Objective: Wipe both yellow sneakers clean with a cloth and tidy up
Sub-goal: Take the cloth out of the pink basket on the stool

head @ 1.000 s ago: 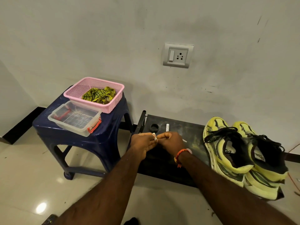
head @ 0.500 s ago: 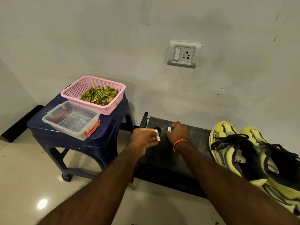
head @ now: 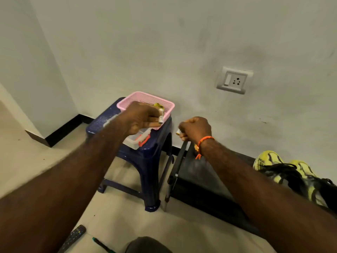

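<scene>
Two yellow sneakers (head: 284, 172) with black laces stand on a low black bench (head: 204, 172) at the right. My left hand (head: 140, 116) pinches a small white cylinder (head: 160, 115) over the pink basket (head: 145, 98) and the clear box (head: 135, 140). A corner of the yellow-green cloth (head: 158, 105) shows in the basket, mostly hidden by my hand. My right hand (head: 196, 129) grips another small white cylinder (head: 178, 132) above the bench's left end.
The basket and the clear box with orange clips sit on a dark blue plastic stool (head: 145, 161). A wall socket (head: 234, 80) is above the bench. A remote control (head: 73, 238) and a pen (head: 103, 244) lie on the tiled floor near me.
Both hands have lifted off the bench, each with a small cylinder. My left hand moved left over the basket and clear box. The view swung left, pushing the sneakers to the right edge.
</scene>
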